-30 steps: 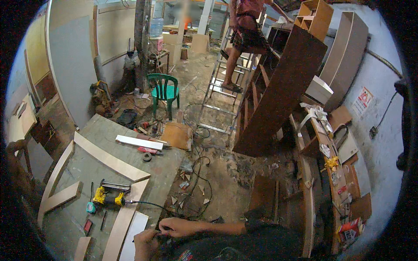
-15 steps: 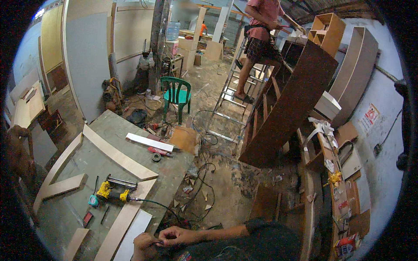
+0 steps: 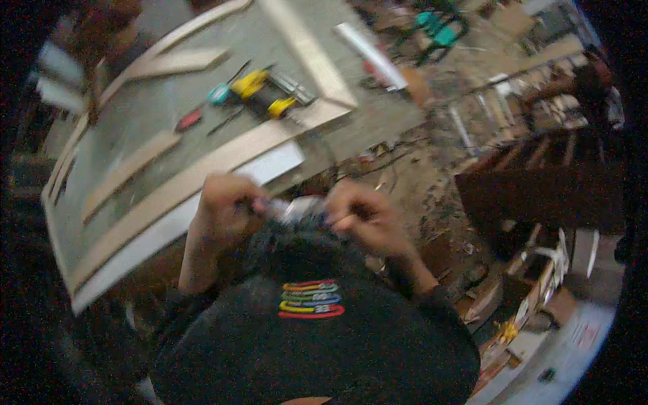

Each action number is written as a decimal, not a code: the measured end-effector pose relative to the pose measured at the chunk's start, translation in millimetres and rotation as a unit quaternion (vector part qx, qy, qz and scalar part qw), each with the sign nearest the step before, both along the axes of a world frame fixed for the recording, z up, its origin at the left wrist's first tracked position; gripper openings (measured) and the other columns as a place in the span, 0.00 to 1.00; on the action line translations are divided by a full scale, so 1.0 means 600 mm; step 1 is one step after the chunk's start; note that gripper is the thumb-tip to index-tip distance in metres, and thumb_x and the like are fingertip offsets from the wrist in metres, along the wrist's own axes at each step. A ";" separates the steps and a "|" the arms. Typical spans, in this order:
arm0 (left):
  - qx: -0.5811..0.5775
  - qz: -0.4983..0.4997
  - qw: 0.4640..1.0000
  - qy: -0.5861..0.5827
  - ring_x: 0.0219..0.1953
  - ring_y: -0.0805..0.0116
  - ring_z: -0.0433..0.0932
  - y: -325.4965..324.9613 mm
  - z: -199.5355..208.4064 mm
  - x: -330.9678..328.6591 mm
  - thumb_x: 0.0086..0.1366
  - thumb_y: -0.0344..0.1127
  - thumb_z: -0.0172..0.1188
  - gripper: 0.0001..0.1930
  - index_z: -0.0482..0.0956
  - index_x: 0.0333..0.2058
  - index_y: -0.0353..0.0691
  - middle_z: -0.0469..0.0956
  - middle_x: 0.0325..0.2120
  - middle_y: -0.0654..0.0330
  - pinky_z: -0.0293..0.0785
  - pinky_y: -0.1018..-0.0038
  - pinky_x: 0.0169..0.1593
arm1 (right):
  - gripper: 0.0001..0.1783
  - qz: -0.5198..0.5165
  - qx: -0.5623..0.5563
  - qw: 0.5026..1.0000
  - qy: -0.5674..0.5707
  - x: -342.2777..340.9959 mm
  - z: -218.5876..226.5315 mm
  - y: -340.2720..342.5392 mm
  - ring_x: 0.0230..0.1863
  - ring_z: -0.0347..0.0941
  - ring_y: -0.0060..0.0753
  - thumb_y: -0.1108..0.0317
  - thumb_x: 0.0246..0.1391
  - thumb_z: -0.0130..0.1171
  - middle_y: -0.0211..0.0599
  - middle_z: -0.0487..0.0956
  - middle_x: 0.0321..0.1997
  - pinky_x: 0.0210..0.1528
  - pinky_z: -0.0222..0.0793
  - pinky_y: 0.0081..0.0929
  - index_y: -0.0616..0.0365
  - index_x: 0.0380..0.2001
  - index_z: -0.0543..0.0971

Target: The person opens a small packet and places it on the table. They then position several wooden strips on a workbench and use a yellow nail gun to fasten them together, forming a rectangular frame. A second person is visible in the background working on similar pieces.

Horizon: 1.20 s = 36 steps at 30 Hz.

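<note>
Both of my hands are raised in front of my black shirt (image 3: 304, 270), close to the bench's near edge. My left hand (image 3: 226, 199) is closed, its fingertips pinched together. Across from it my right hand (image 3: 368, 216) is pinched too. A small blurred whitish and dark patch lies between them; whether it is shirt fabric or a separate thing I cannot tell. Beyond the hands, a yellow and black nail gun (image 3: 260, 98) lies on the grey-green workbench (image 3: 233, 135). Next to it are a teal tape measure (image 3: 218, 94) and a small red item (image 3: 190, 120).
Pale wooden strips form an angled frame (image 3: 314, 57) on the bench, with a white board (image 3: 273, 165) along its near edge. A green chair (image 3: 439, 30) stands beyond. To the right are a dark brown cabinet (image 3: 540, 196) and a floor littered with scraps and cable.
My view has swung down and left, so the bench and tools appear higher up. Both hands now show fully before my shirt, farther apart. The person on the ladder is out of clear sight.
</note>
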<state>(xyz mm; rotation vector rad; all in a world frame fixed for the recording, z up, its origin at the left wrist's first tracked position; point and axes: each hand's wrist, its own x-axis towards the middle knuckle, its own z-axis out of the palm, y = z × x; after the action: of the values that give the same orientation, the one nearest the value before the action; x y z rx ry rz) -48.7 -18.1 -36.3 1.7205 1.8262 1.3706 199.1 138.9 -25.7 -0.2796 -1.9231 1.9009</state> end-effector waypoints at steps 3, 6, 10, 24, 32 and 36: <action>0.065 -0.004 0.997 -0.038 0.21 0.69 0.78 0.015 0.068 0.007 0.57 0.25 0.65 0.02 0.82 0.27 0.38 0.80 0.19 0.60 0.73 0.74 0.28 | 0.12 -0.016 0.015 0.997 0.079 -0.006 0.053 0.001 0.36 0.73 0.30 0.61 0.61 0.67 0.31 0.76 0.33 0.43 0.69 0.29 0.56 0.32 0.77; 0.089 0.010 0.993 -0.073 0.23 0.73 0.79 0.018 0.148 0.035 0.59 0.21 0.63 0.03 0.83 0.29 0.36 0.82 0.21 0.60 0.73 0.77 0.29 | 0.10 -0.041 0.013 0.990 0.133 0.004 0.124 -0.012 0.35 0.73 0.30 0.64 0.60 0.67 0.32 0.76 0.32 0.43 0.69 0.29 0.56 0.32 0.77; 0.094 0.032 0.989 -0.111 0.24 0.74 0.80 0.031 0.197 0.066 0.60 0.23 0.66 0.01 0.83 0.29 0.34 0.83 0.22 0.60 0.74 0.77 0.29 | 0.12 -0.043 0.040 0.991 0.120 0.001 0.165 -0.017 0.33 0.71 0.30 0.63 0.60 0.66 0.33 0.75 0.31 0.40 0.66 0.29 0.56 0.30 0.75; 0.109 0.012 0.990 -0.090 0.23 0.70 0.80 0.039 0.208 0.086 0.57 0.27 0.71 0.04 0.84 0.28 0.36 0.82 0.21 0.58 0.71 0.76 0.27 | 0.16 -0.094 0.333 0.935 0.081 -0.046 0.243 -0.002 0.42 0.77 0.38 0.63 0.53 0.73 0.40 0.82 0.41 0.44 0.71 0.32 0.60 0.40 0.81; 0.113 0.015 0.992 -0.059 0.22 0.64 0.80 0.033 0.183 0.079 0.54 0.37 0.74 0.11 0.83 0.26 0.37 0.80 0.20 0.59 0.71 0.74 0.26 | 0.16 -0.038 0.370 0.925 0.077 -0.083 0.210 0.005 0.34 0.72 0.36 0.59 0.55 0.71 0.35 0.77 0.32 0.39 0.65 0.31 0.58 0.31 0.77; 0.144 0.018 0.989 -0.031 0.22 0.63 0.79 0.028 0.152 0.076 0.55 0.42 0.73 0.14 0.81 0.24 0.39 0.79 0.19 0.60 0.76 0.70 0.33 | 0.19 0.047 0.253 0.954 0.154 -0.097 0.163 0.006 0.33 0.69 0.33 0.53 0.60 0.66 0.33 0.74 0.30 0.38 0.61 0.30 0.56 0.29 0.74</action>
<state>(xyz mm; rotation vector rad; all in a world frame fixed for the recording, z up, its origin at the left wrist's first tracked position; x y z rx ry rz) -3.0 -1.1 55.0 1.7611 1.7007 1.7564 140.9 142.7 72.2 0.2528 -2.1369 1.3349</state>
